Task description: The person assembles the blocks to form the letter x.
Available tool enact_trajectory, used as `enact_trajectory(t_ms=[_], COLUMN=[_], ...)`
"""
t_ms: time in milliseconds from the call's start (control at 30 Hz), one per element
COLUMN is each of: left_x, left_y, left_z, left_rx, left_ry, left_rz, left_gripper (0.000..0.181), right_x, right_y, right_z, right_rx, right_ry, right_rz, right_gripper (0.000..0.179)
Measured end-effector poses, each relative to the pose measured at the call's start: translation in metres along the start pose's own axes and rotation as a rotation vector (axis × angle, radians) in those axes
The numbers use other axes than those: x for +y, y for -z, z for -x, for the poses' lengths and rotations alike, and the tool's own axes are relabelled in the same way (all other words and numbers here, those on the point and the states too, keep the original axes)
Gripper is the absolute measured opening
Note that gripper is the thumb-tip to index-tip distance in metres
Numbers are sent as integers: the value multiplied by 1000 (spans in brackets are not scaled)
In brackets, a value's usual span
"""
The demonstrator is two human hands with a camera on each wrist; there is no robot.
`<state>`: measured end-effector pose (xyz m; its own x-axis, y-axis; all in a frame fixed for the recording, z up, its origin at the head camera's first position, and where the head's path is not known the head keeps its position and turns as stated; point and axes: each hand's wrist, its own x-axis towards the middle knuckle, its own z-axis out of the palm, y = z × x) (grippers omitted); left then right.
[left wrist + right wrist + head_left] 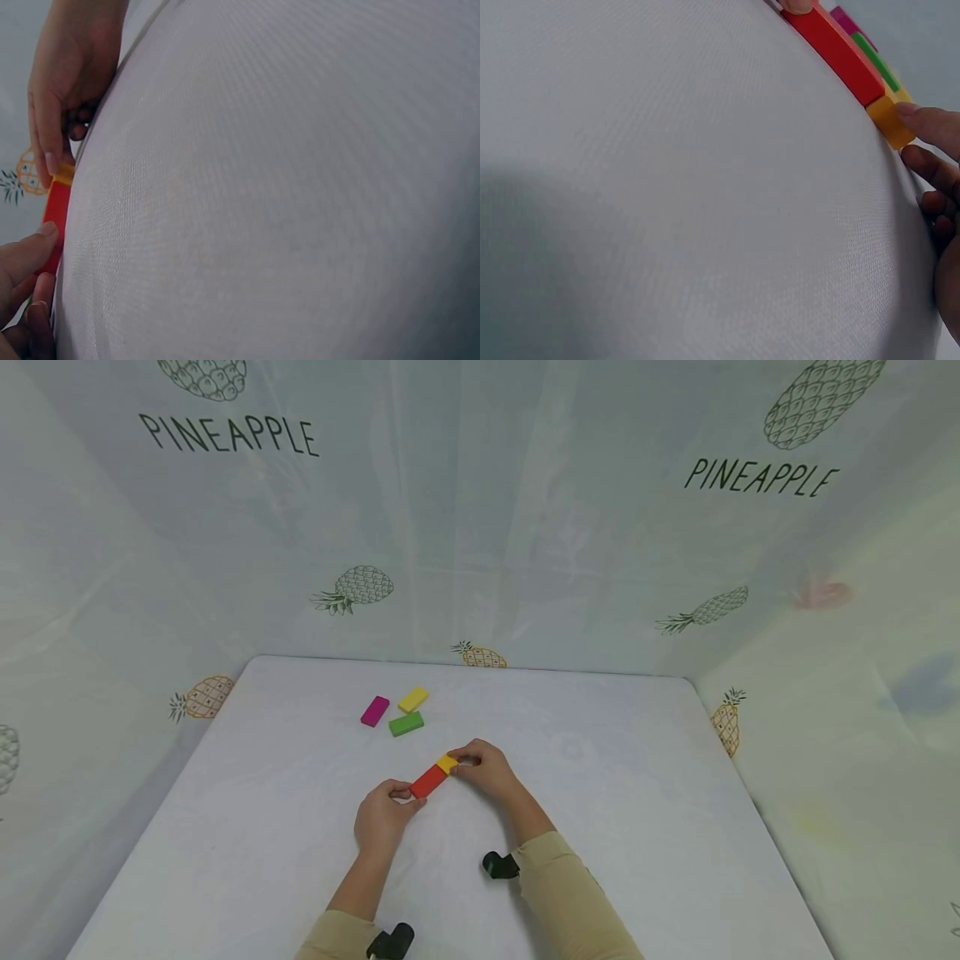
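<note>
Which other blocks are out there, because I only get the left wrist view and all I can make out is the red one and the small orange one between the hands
Observer: In the head view, three lie past the red block: a magenta block, a yellow block and a green block.
Operator: Which is nearest the orange block?
Observer: The green block, though it lies apart from it.
Operator: Anything at the right sleeve?
Observer: Yes, a black object juts out by its cuff.
</note>
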<state>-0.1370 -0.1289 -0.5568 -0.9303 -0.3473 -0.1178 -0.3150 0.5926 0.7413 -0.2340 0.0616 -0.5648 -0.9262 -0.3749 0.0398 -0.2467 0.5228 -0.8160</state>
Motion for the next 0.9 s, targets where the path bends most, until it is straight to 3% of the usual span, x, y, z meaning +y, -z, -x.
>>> enact_trajectory(t_ms=[900], left_x=[2], left_y=[1], left_z=[1], left_rx=[0], left_ry=[4], left_rz=[2], left_gripper=[33], right_x=[-1], right_y=[0], right_z=[0], right_rx=[7], right_ry=[1], right_rz=[2], right_gripper=[23])
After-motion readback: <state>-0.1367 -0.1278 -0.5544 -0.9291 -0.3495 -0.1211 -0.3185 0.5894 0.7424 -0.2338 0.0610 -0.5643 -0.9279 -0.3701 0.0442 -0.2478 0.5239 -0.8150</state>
